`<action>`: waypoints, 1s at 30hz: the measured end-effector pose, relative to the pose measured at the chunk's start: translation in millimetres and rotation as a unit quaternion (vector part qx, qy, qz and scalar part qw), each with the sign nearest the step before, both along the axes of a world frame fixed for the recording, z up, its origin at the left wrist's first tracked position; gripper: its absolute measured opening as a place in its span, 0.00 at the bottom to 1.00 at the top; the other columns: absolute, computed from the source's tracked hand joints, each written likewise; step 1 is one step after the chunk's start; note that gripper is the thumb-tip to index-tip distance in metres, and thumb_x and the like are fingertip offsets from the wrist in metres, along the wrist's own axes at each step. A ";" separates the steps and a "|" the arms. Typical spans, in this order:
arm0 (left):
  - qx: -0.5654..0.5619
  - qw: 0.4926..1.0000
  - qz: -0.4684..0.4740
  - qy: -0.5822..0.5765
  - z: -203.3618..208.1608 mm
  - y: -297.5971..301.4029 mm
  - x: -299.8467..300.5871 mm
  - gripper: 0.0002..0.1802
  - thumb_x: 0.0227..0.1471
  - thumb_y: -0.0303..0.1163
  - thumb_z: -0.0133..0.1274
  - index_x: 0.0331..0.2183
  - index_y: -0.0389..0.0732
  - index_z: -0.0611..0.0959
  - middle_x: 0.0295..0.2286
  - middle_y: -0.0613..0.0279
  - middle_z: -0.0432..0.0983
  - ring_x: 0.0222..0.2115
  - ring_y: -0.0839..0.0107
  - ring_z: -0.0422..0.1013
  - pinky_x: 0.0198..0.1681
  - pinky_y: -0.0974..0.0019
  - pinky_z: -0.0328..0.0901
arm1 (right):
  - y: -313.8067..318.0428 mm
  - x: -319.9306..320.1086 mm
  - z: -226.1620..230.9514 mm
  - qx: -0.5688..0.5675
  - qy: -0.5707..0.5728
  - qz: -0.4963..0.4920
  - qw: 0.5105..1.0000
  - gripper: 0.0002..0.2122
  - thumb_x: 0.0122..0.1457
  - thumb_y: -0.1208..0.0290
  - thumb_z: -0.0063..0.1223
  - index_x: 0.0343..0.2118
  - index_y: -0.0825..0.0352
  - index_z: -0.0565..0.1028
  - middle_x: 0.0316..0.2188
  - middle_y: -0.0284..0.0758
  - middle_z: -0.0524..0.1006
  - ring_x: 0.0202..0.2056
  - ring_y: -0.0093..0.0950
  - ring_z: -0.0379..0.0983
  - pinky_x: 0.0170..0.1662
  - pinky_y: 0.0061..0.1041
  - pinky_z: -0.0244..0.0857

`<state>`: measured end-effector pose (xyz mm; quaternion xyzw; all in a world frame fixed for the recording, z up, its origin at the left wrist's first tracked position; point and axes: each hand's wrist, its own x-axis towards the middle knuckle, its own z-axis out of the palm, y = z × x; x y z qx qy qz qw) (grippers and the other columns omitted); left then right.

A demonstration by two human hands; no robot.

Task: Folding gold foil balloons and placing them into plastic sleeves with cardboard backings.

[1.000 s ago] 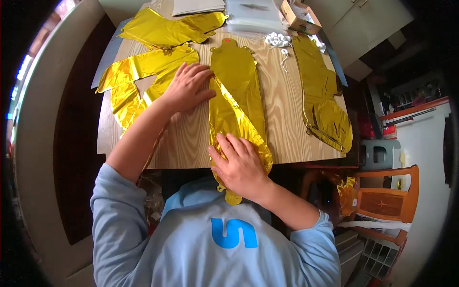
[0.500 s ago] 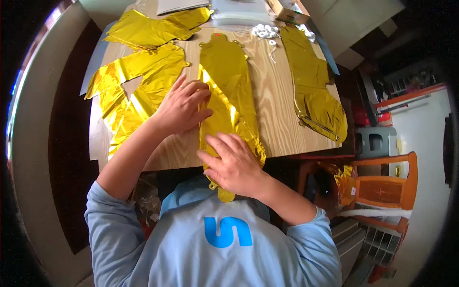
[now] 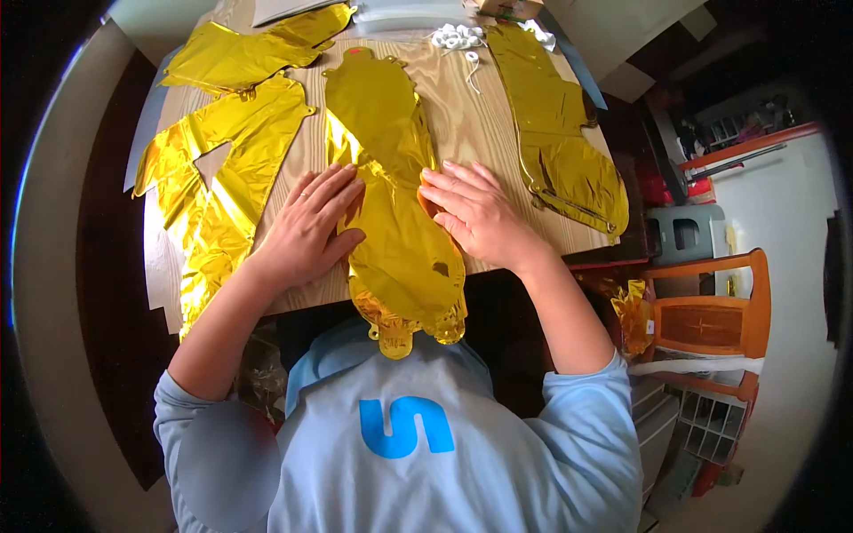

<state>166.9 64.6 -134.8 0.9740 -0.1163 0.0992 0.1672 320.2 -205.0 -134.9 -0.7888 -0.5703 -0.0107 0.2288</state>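
A long gold foil balloon (image 3: 391, 186) lies flat down the middle of the wooden table (image 3: 480, 133), its lower end hanging over the near edge. My left hand (image 3: 306, 226) lies flat on its left side, fingers spread. My right hand (image 3: 475, 213) presses flat on its right edge, fingers apart. Neither hand grips anything.
More gold foil balloons lie on the table: one at the left (image 3: 222, 178), one at the far left (image 3: 249, 49), one along the right side (image 3: 560, 133). White small pieces (image 3: 458, 37) sit at the far edge. An orange wooden chair (image 3: 711, 320) stands at the right.
My right hand moved from the balloon's near end up onto its right side. My left hand shifted onto the balloon's left edge. The balloon's lower end now hangs past the table edge.
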 end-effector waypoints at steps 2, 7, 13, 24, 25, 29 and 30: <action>-0.001 1.000 0.009 0.006 -0.7 -5.0 -2.5 0.37 0.57 0.45 0.57 0.62 0.40 0.68 0.63 0.50 0.61 0.66 0.54 0.55 0.69 0.46 0.47 | -1.0 4.7 1.2 0.005 0.016 0.011 1.000 0.18 0.60 0.70 0.58 0.54 0.63 0.78 0.60 0.35 0.73 0.63 0.38 0.64 0.67 0.41 0.52; -0.009 0.999 0.013 0.033 2.3 -6.8 -2.0 0.37 0.57 0.43 0.57 0.63 0.39 0.67 0.65 0.50 0.59 0.67 0.52 0.52 0.69 0.45 0.45 | -5.2 10.1 6.9 -0.003 0.040 0.018 0.999 0.18 0.58 0.72 0.59 0.53 0.63 0.78 0.60 0.35 0.74 0.63 0.38 0.65 0.67 0.40 0.52; 0.008 0.998 0.008 0.054 6.9 -5.8 -3.9 0.39 0.57 0.43 0.57 0.64 0.40 0.65 0.66 0.51 0.57 0.68 0.54 0.50 0.70 0.44 0.41 | -6.1 9.8 11.1 0.011 0.025 0.015 1.000 0.17 0.58 0.72 0.59 0.51 0.64 0.79 0.58 0.36 0.75 0.61 0.38 0.67 0.66 0.39 0.55; -0.012 0.998 -0.017 0.053 7.3 2.0 -3.5 0.35 0.60 0.41 0.51 0.65 0.40 0.64 0.66 0.51 0.56 0.69 0.54 0.49 0.71 0.45 0.40 | 47.6 -106.2 21.9 0.070 -0.038 0.053 0.995 0.13 0.58 0.67 0.56 0.40 0.70 0.77 0.42 0.41 0.76 0.42 0.37 0.72 0.50 0.35 0.64; -0.019 0.998 -0.020 0.053 7.5 3.5 -2.9 0.35 0.60 0.40 0.51 0.65 0.40 0.64 0.66 0.51 0.56 0.69 0.54 0.50 0.71 0.45 0.40 | 46.9 -112.3 17.5 0.049 -0.051 0.048 0.996 0.15 0.56 0.67 0.58 0.43 0.70 0.77 0.44 0.41 0.76 0.44 0.38 0.71 0.51 0.36 0.64; -0.050 0.997 -0.034 0.046 8.6 9.8 -1.4 0.35 0.58 0.34 0.53 0.65 0.40 0.64 0.66 0.50 0.56 0.68 0.54 0.51 0.70 0.46 0.42 | 38.1 -132.9 7.7 0.011 -0.083 0.026 0.996 0.23 0.53 0.66 0.63 0.50 0.72 0.74 0.50 0.45 0.73 0.51 0.41 0.68 0.54 0.40 0.63; -0.046 0.997 -0.035 0.041 7.6 10.6 -0.8 0.36 0.57 0.33 0.53 0.65 0.40 0.64 0.66 0.49 0.57 0.68 0.53 0.51 0.70 0.46 0.42 | 37.2 -137.4 7.0 0.014 -0.081 0.019 0.996 0.24 0.53 0.65 0.62 0.50 0.73 0.74 0.51 0.46 0.73 0.51 0.41 0.68 0.55 0.40 0.63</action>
